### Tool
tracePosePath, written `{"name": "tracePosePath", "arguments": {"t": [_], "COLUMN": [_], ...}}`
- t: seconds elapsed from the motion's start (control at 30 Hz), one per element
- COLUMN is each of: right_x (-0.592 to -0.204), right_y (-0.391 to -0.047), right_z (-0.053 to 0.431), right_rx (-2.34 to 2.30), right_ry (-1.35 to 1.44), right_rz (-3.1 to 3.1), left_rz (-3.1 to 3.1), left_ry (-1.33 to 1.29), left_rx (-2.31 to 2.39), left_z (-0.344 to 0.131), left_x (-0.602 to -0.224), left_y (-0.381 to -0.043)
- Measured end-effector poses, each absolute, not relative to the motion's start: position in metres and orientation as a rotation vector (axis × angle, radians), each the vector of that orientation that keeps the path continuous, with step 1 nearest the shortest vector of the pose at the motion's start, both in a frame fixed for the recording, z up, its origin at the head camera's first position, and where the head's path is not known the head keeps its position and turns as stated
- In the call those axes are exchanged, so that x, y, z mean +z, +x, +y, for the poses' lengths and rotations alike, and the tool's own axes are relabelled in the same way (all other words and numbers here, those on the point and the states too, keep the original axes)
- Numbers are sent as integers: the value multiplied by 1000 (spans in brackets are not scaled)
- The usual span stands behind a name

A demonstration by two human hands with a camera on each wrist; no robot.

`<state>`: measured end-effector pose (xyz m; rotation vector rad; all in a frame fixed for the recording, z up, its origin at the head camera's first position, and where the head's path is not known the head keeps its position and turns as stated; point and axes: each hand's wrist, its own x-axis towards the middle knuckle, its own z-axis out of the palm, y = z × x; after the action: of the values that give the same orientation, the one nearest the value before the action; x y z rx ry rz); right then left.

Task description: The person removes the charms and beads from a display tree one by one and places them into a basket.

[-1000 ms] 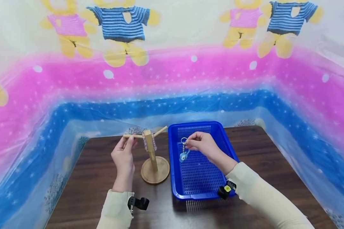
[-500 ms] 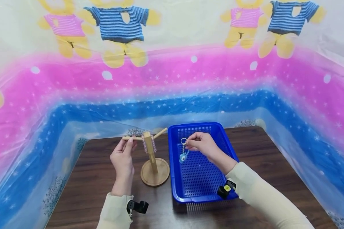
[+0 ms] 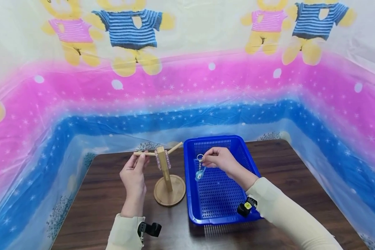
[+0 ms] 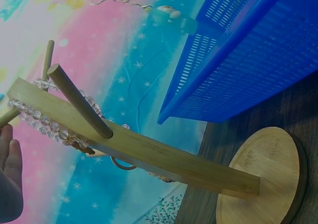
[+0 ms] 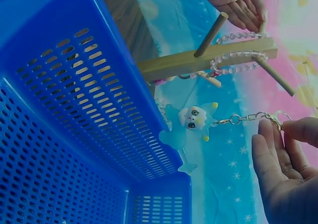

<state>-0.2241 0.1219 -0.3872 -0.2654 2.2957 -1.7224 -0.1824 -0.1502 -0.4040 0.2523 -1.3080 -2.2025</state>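
Observation:
My right hand (image 3: 220, 161) pinches a keychain by its metal ring, over the left part of the blue basket. From the chain dangles a light blue figure (image 5: 191, 122) with a white face and yellow tips. My left hand (image 3: 134, 175) grips the left peg of a wooden stand (image 3: 165, 166) between thumb and fingers. Clear pinkish bead bracelets (image 4: 44, 122) hang on the upper pegs, on both sides of the post. Lower on the stand, partly hidden behind the post, a brown ring (image 4: 123, 164) shows in the left wrist view.
The blue perforated basket (image 3: 190, 201) stands just right of the stand's round base (image 3: 169, 191) on a dark wood table (image 3: 90, 205). A printed cloth (image 3: 175, 114) with bears and snowflakes hangs behind and along both sides.
Both hands keep their holds on the peg and the keychain. The whole scene sits slightly lower in the head view; little else differs.

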Motion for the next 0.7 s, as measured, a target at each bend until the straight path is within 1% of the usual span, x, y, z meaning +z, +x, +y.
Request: {"name": "tracePosePath", "arguments": {"t": [0.7], "right_x": [-417], "right_y": [-234], "right_z": [128], "right_rx": [-1539], "right_ry": [-248], "right_rz": [2223], "left_rz": [-1325], "left_ry": [194], "left_rx": [-2212], "left_z": [-152], "left_x": [-408], "left_y": [-182]}}
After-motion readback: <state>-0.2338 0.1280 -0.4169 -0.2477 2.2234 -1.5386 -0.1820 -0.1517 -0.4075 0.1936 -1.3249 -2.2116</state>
